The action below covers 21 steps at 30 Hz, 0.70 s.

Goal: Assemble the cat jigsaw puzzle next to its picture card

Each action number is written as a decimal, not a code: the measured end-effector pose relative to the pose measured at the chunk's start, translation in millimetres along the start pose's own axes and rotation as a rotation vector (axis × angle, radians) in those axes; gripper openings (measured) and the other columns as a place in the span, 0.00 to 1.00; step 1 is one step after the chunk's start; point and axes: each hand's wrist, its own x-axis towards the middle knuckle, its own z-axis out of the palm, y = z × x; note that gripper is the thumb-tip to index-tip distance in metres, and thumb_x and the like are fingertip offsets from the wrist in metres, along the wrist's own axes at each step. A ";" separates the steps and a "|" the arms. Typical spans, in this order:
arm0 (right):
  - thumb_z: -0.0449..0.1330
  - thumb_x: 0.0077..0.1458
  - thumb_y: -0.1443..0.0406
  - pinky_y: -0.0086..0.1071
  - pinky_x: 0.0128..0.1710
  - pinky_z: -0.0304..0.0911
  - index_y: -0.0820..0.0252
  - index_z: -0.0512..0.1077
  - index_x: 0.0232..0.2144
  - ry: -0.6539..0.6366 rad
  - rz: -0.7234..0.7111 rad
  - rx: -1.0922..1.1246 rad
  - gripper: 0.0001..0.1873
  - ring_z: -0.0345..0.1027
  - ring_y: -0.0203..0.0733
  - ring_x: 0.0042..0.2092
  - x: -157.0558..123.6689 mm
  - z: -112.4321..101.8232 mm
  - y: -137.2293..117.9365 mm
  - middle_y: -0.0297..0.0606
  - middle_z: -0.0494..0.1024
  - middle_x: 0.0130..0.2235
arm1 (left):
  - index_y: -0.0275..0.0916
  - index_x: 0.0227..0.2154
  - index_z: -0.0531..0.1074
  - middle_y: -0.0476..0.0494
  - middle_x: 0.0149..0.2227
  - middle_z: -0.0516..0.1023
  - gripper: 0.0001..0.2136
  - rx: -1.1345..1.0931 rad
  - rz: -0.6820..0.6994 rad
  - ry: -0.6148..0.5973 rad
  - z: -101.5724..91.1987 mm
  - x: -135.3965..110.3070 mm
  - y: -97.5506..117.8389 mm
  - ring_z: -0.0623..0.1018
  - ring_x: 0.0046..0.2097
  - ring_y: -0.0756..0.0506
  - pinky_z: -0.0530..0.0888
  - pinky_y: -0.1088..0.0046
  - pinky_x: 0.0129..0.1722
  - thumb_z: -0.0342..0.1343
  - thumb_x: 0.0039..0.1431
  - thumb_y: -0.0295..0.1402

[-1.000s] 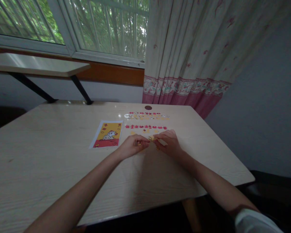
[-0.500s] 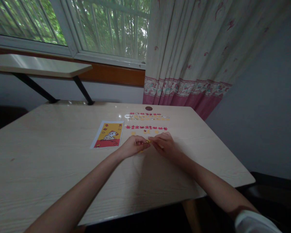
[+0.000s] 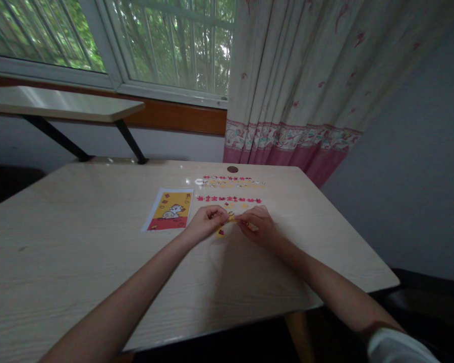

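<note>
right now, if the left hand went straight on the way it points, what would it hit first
Ahead of the left hand, probably the small yellow piece first, then the right hand; how near they are in depth is unclear.

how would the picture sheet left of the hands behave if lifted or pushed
The picture sheet looks paper-thin, so it would probably be light and bend when lifted. Lying flat, it may slide rather than tip.
</note>
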 end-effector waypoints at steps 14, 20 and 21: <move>0.58 0.56 0.60 0.32 0.35 0.54 0.53 0.75 0.35 -0.050 0.038 -0.077 0.07 0.68 0.35 0.31 -2.4 2.7 4.0 0.33 0.76 0.27 | 0.35 0.22 0.73 0.49 0.20 0.73 0.11 0.087 -0.044 -0.081 -2.2 0.1 0.9 0.69 0.22 0.52 0.67 0.76 0.24 0.59 0.46 0.40; 0.58 0.56 0.61 0.33 0.35 0.54 0.54 0.75 0.34 0.031 0.027 -0.106 0.07 0.68 0.35 0.29 -0.5 -2.6 2.4 0.32 0.77 0.26 | 0.34 0.33 0.74 0.42 0.30 0.78 0.14 0.288 0.086 -0.115 -17.3 -1.4 7.6 0.74 0.31 0.47 0.71 0.70 0.32 0.53 0.54 0.42; 0.57 0.56 0.62 0.33 0.36 0.54 0.54 0.75 0.35 0.066 0.037 -0.109 0.07 0.68 0.35 0.29 -0.1 -4.2 2.1 0.33 0.77 0.27 | 0.35 0.36 0.74 0.41 0.32 0.78 0.14 0.411 0.143 -0.098 -24.1 -1.9 8.4 0.74 0.33 0.46 0.71 0.68 0.35 0.53 0.55 0.41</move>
